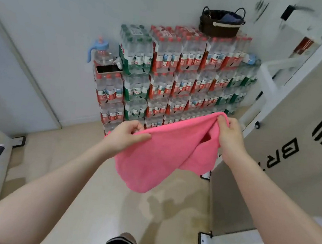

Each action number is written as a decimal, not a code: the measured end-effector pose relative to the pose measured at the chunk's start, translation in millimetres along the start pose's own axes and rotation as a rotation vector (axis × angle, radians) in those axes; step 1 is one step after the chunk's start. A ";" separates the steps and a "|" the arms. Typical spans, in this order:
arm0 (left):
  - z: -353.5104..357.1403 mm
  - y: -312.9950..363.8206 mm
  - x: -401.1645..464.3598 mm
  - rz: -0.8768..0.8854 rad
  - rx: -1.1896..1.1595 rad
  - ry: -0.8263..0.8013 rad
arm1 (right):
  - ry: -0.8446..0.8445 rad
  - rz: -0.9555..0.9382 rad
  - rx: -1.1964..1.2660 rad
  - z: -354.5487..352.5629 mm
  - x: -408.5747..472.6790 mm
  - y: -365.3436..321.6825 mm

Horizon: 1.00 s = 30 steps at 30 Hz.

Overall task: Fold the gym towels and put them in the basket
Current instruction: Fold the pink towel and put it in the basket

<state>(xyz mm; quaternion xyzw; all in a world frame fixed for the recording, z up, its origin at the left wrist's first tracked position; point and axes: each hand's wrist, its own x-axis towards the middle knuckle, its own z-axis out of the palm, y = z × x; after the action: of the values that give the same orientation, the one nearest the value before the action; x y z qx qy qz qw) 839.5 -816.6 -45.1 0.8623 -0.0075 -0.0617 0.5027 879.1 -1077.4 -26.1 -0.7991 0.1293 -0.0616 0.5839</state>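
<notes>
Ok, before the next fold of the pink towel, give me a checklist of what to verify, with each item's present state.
1. Left hand has a grip on the pink towel: ok, thumb and fingers pinch the top edge.
2. Right hand has a grip on the other end: ok, fingers curl round the bunched edge.
3. Towel hangs off the floor: ok, it is held in the air.
4. Towel spread flat for folding: not ok, the top edge sags and the right side is bunched.
5. Basket within view: ok, it stands on top of the stacked water bottle packs.
6. Room left in the basket: cannot tell; dark cloth shows inside.
</notes>
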 end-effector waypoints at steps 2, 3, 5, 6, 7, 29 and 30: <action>0.2 -0.6 32.1 -0.023 -0.022 0.013 | 0.009 0.075 0.072 9.5 39.5 6.6; 0.3 -0.3 49.9 -0.034 -0.033 0.040 | 0.028 0.088 0.063 15.4 59.1 8.3; -1.5 -0.3 87.5 -0.036 0.013 0.120 | 0.089 0.075 0.004 28.2 98.6 9.9; -3.6 -0.9 107.8 -0.024 0.065 0.147 | 0.119 0.061 -0.011 34.9 119.3 10.3; -6.8 -0.8 129.1 -0.007 0.117 0.162 | 0.146 0.050 -0.016 41.8 140.0 10.2; -139.0 17.6 600.8 -0.059 0.204 0.576 | -0.047 -0.046 0.132 217.6 620.9 -98.5; -144.4 19.0 617.6 -0.084 0.198 0.602 | -0.075 -0.061 0.126 228.2 639.9 -105.2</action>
<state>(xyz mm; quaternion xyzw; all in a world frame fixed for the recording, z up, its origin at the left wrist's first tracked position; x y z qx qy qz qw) 1469.7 -747.3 -19.3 0.8860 0.1712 0.1763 0.3931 1563.9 -1016.4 -30.7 -0.7661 0.0786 -0.0574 0.6353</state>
